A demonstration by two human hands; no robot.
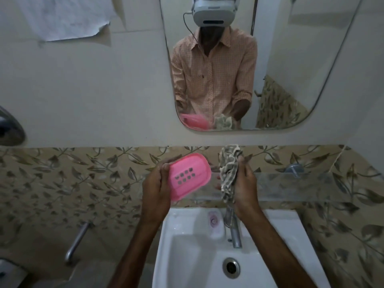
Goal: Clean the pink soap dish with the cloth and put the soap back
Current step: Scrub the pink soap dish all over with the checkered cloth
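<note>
My left hand grips the pink soap dish by its left edge and holds it tilted above the sink, its drain holes facing me. To the right of the dish, my right hand holds a bunched grey patterned cloth upright; cloth and dish are a small gap apart. The pale pink soap bar lies on the back rim of the white sink, just left of the tap.
A chrome tap stands at the sink's back, the drain below it. A glass shelf runs along the patterned tiles behind my hands. A mirror hangs above. A metal pipe sticks out at left.
</note>
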